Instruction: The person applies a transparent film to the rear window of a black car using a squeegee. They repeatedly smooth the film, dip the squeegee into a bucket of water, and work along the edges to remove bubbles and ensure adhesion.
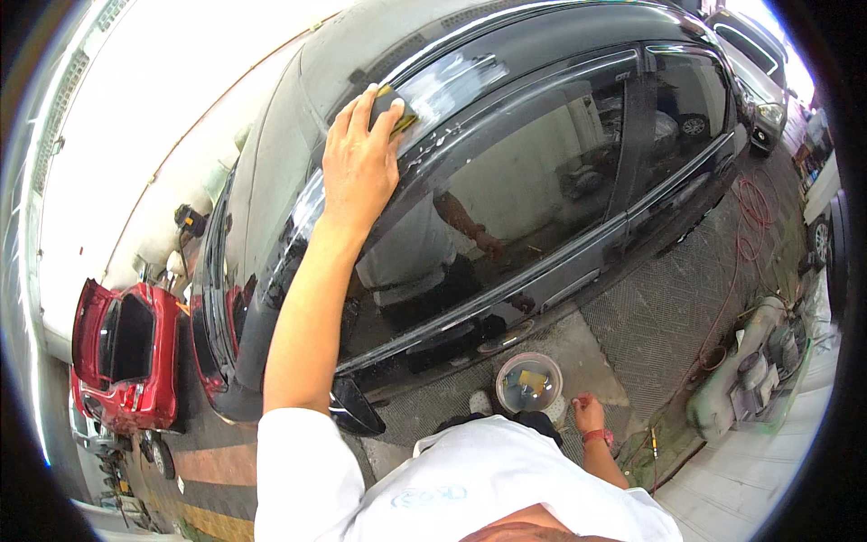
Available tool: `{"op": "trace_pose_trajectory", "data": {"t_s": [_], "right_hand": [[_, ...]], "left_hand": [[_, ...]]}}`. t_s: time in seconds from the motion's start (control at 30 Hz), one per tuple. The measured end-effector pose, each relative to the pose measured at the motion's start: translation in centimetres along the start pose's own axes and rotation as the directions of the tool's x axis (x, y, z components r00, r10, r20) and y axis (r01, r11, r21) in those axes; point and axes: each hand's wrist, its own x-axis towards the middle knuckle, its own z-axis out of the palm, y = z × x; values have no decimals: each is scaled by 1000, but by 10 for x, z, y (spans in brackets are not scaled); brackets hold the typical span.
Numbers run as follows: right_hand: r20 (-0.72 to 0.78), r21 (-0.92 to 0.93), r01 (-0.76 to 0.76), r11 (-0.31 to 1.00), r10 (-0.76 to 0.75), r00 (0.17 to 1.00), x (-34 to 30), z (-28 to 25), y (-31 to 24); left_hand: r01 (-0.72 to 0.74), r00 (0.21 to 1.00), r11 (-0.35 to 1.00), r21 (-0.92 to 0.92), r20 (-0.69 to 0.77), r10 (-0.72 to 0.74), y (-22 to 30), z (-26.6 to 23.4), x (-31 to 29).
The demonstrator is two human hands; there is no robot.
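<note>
My left arm reaches up across the side of a black car point(578, 257). At the roof edge above the front side window, my left hand point(359, 167) is closed on a dark sanding block point(390, 110) with yellow edges. It presses on the roof rail beside a whitish, dulled patch point(452, 83), and pale wet residue spots the trim below. Low by my side, my right hand point(589, 414) hangs with its fingers curled in and a red band on the wrist. No object shows in it. Near it stands a round bucket point(503, 387) of dark water with a yellowish piece inside.
To the left is a red car point(158, 361) with its tailgate raised. A red hose point(754, 212) lies coiled on the patterned floor at right, near an air compressor point(754, 370). A silver car point(759, 77) stands beyond the black one, whose side mirror point(355, 408) sticks out near me.
</note>
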Motion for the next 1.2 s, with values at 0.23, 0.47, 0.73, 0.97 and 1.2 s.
{"op": "trace_pose_trajectory", "data": {"t_s": [0.23, 0.47, 0.73, 0.97, 1.2], "right_hand": [[-52, 1, 79, 997, -79, 995, -14, -2, -11], [-52, 168, -45, 985, 55, 997, -33, 14, -36], [108, 297, -241, 924, 218, 970, -42, 133, 12], [276, 187, -368, 911, 310, 910, 68, 267, 113], [314, 793, -549, 263, 597, 738, 230, 434, 233]], "left_hand": [[0, 989, 995, -102, 144, 15, 43, -60, -54], [503, 686, 566, -653, 700, 198, 210, 7, -156], [774, -570, -171, 610, 789, 231, 302, 206, -514], [630, -717, -286, 722, 682, 145, 353, 272, -727], [646, -630, -442, 622, 762, 150, 402, 444, -867]]}}
